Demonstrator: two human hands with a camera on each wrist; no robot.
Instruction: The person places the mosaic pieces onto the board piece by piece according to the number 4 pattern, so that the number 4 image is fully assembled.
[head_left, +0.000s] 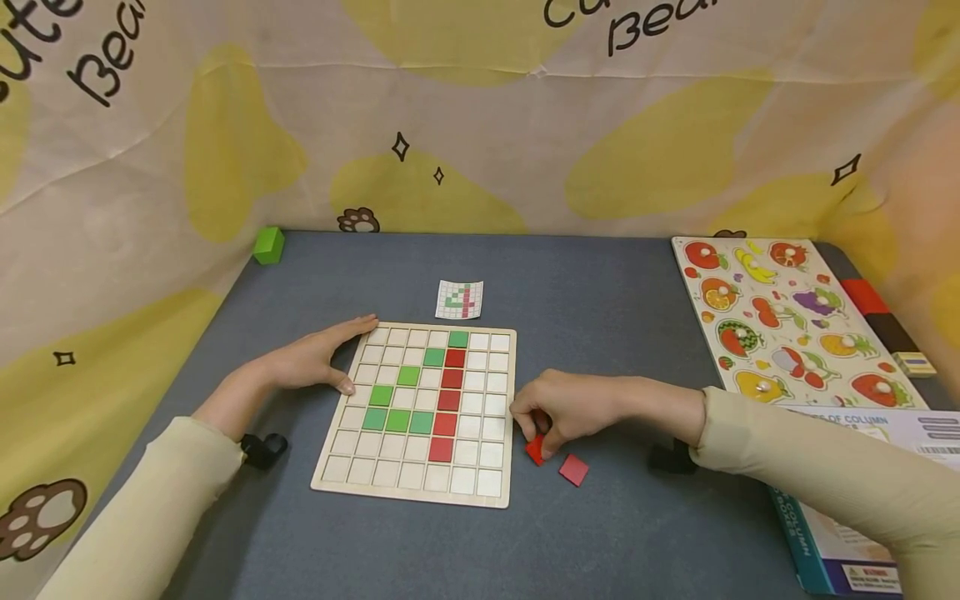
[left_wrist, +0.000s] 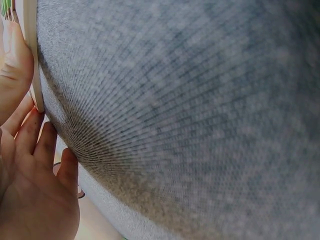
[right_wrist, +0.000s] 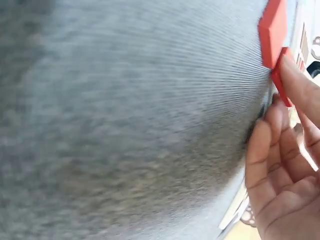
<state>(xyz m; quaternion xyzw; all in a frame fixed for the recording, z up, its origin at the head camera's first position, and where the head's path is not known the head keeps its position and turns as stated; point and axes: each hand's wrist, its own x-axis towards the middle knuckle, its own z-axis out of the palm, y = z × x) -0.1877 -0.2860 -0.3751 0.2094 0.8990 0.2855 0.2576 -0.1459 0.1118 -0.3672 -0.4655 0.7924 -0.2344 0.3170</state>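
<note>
A wooden grid board point(head_left: 412, 496) lies on the table, with green tiles forming a slanted line and a row, and a column of red tiles point(head_left: 448, 401) beside them. My left hand point(head_left: 311, 357) rests along the board's left edge, thumb on the rim and fingers reaching the far left corner. Just right of the board, my right hand point(head_left: 573, 408) pinches a red square tile point(right_wrist: 281, 80) between thumb and fingers, tilted near the table. A second red tile point(head_left: 573, 470) lies flat close by; the right wrist view shows it beside the pinched one.
Behind the board lies a small pattern card point(head_left: 460, 300). A green block point(head_left: 268, 246) stands at the far left corner. To the right are a fruit puzzle board point(head_left: 780, 333) and a boxed set point(head_left: 832, 550), partly under the right sleeve. A patterned cloth point(head_left: 480, 125) hangs behind the table.
</note>
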